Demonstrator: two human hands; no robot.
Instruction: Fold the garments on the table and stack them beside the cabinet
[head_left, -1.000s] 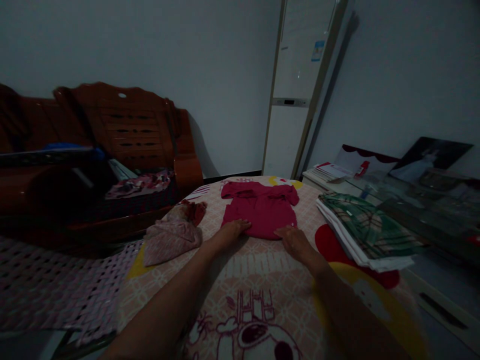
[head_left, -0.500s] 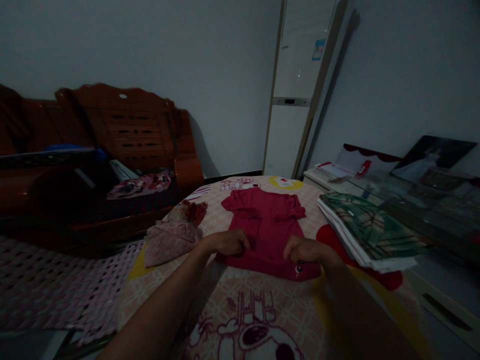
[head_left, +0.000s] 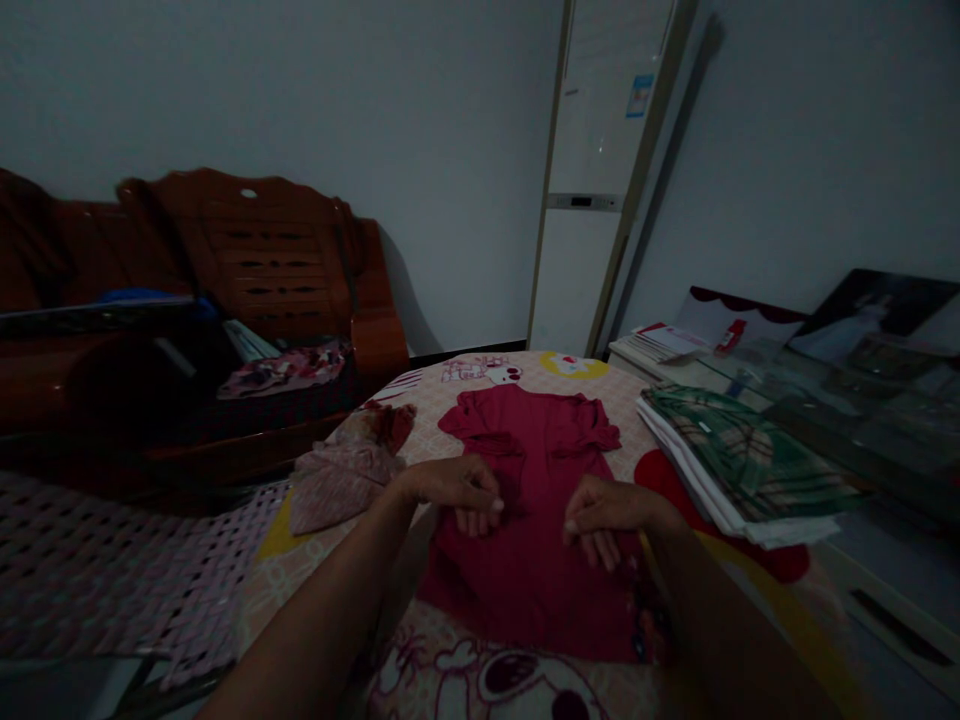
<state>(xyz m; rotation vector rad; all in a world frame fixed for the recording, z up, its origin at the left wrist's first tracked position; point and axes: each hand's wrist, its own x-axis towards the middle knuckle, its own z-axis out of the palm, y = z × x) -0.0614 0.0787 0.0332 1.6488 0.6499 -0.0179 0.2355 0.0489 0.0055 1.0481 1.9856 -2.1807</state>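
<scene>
A dark pink short-sleeved top [head_left: 540, 580] lies spread on a cloth-covered table [head_left: 330, 570], its neck end and sleeves away from me. Its lower edge reaches towards me, and a patterned patch shows near the right corner. Over the left middle of the top is my left hand [head_left: 463, 492], fingers loosely bent and hanging, thumb apart from them. My right hand [head_left: 606, 512] is over the right middle in a similar loose bend. No cloth shows pinched in either hand. Whether the fingertips touch the top is hard to see.
A crumpled pinkish garment [head_left: 341, 485] lies on the left of the table. At the right is a folded green plaid stack [head_left: 742, 450] with white layers beneath. A wooden sofa [head_left: 255, 260] stands back left, a tall white air conditioner [head_left: 577, 240] in the corner, a glass-topped cabinet [head_left: 847, 400] right.
The lower part of the pink top has come down towards me, so its edge lies nearer. Both hands have loosened from closed grips, with fingers now hanging down.
</scene>
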